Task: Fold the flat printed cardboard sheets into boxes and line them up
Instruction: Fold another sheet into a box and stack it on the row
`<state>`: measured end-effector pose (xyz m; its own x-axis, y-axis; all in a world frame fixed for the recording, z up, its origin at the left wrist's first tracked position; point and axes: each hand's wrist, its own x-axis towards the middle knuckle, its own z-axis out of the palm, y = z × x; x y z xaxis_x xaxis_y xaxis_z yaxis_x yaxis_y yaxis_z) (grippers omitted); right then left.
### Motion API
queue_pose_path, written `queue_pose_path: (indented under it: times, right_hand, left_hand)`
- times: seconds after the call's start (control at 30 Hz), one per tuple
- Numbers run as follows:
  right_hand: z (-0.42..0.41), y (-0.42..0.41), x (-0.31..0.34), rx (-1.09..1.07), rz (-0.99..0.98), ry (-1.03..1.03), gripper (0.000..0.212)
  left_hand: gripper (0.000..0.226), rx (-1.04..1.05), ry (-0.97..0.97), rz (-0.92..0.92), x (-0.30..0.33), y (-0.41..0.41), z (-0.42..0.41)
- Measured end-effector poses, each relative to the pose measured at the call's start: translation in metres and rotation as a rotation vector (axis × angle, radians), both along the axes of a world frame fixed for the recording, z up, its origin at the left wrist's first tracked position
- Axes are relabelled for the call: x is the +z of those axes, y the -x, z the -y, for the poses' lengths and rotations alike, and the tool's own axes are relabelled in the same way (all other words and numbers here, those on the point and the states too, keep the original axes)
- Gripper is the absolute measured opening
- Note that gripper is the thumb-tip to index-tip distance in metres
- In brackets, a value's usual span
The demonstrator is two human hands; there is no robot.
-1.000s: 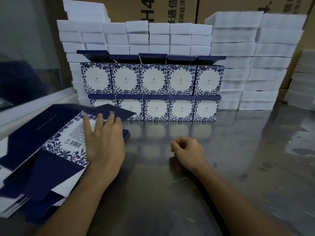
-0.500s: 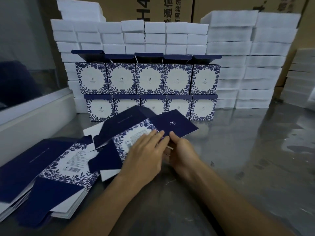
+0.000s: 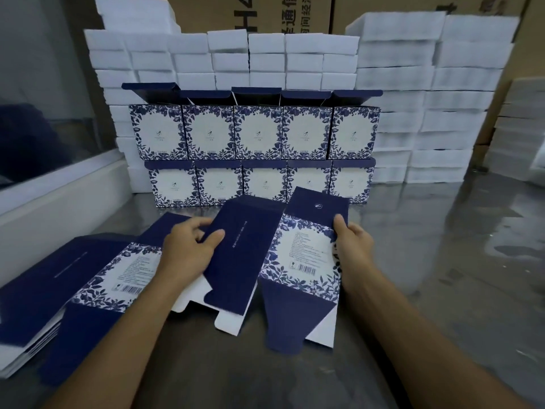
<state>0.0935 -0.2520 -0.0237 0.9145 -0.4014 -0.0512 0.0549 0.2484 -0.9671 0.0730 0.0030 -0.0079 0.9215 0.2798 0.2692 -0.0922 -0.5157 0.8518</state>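
Head view shows my left hand (image 3: pixel 188 249) and right hand (image 3: pixel 351 240) each pinching one side of a flat blue-and-white flowered cardboard sheet (image 3: pixel 283 261). It hovers above the shiny grey counter (image 3: pixel 442 261), long way pointing at the stacked boxes (image 3: pixel 256 154), between both hands.

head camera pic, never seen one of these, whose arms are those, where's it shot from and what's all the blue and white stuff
There is no machine here: the arms belong to a person wearing a camera on the head, so you look forward and down along them. The left hand and right hand each grip a side of one printed cardboard sheet, partly opened out above the shiny table. To the left lies a stack of flat sheets waiting to be folded. Behind, finished boxes stand in two rows of five, one row on the other. The white blocks stacked at the back look like foam. Brown cartons stand behind those.
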Motion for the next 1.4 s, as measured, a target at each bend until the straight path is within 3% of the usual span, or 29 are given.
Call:
queue_pose_path:
  times: [0.03, 0.17, 0.27, 0.37, 0.5, 0.63, 0.73, 0.8, 0.93, 1.03, 1.23, 1.33, 1.4]
  right_hand:
    - [0.0, 0.001, 0.002, 0.045, 0.002, -0.052, 0.016]
    - [-0.006, 0.004, 0.008, 0.269, -0.001, -0.185, 0.05]
    - [-0.011, 0.007, 0.012, 0.304, 0.012, -0.213, 0.044]
    - [-0.011, 0.013, 0.02, 0.328, 0.057, -0.408, 0.038]
    - [-0.015, 0.022, 0.028, 0.269, 0.119, -0.374, 0.041]
    - [-0.035, 0.03, 0.029, 0.467, 0.164, -0.492, 0.055]
    - [-0.048, 0.036, 0.027, 0.55, 0.248, -0.261, 0.056]
    - [-0.059, 0.035, 0.027, 0.56, 0.252, 0.023, 0.064]
    - [-0.069, 0.034, 0.014, 0.576, 0.277, 0.656, 0.067]
    - [-0.065, 0.04, -0.003, 0.637, 0.267, 0.748, 0.076]
    - [-0.066, 0.037, 0.001, 0.519, 0.342, 0.59, 0.07]
    - [-0.061, 0.036, 0.012, 0.455, 0.337, 0.327, 0.081]
    - [-0.055, 0.032, 0.017, 0.451, 0.281, 0.042, 0.082]
  left_hand:
    - [0.03, -0.003, 0.134, -0.002, 0.0, -0.001, 0.0]
    - [0.035, 0.077, 0.469, -0.011, -0.001, -0.007, -0.004]
    - [0.032, 0.082, 0.645, -0.098, 0.001, -0.01, -0.009]
    - [0.029, -0.068, 0.868, -0.151, 0.006, -0.006, -0.01]
    - [0.026, -0.34, 0.975, -0.064, 0.014, 0.003, -0.006]
    - [0.037, -0.396, 1.041, -0.084, 0.019, 0.009, 0.008]
    - [0.04, -0.536, 1.1, -0.136, 0.016, 0.012, 0.025]
    - [0.051, -0.643, 1.178, -0.18, 0.014, 0.016, 0.034]
    - [0.044, -0.739, 1.151, -0.166, 0.01, 0.023, 0.048]
    - [0.049, -0.779, 1.117, -0.211, 0.004, 0.025, 0.052]
    - [0.058, -0.797, 1.123, -0.224, 0.007, 0.018, 0.047]
    - [0.062, -0.789, 1.224, -0.22, 0.005, 0.014, 0.04]
    - [0.054, -0.773, 1.2, -0.231, 0.004, 0.011, 0.035]
